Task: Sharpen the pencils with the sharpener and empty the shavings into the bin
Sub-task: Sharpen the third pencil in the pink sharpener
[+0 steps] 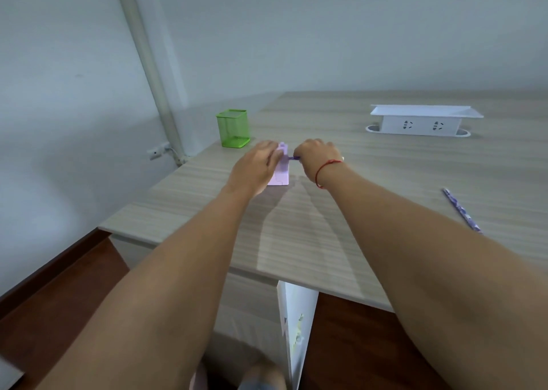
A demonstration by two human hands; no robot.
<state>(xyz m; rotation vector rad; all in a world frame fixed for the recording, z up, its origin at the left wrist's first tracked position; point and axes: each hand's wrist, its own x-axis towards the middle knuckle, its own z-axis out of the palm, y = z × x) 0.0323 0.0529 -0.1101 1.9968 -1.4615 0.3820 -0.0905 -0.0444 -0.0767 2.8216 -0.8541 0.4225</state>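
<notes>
A lilac desk sharpener (281, 172) stands on the wooden desk (370, 200). My left hand (257, 167) grips its left side and hides part of it. My right hand (318, 158) is closed on a purple pencil (294, 158) whose end goes into the sharpener's right side; only a short piece of the pencil shows. A second purple patterned pencil (461, 209) lies loose on the desk at the right, partly hidden by my right forearm.
A green mesh pencil holder (233, 128) stands behind the sharpener near the desk's left corner. A white socket box (421, 120) sits at the back right. A white bin (296, 330) stands on the floor below the desk's front edge.
</notes>
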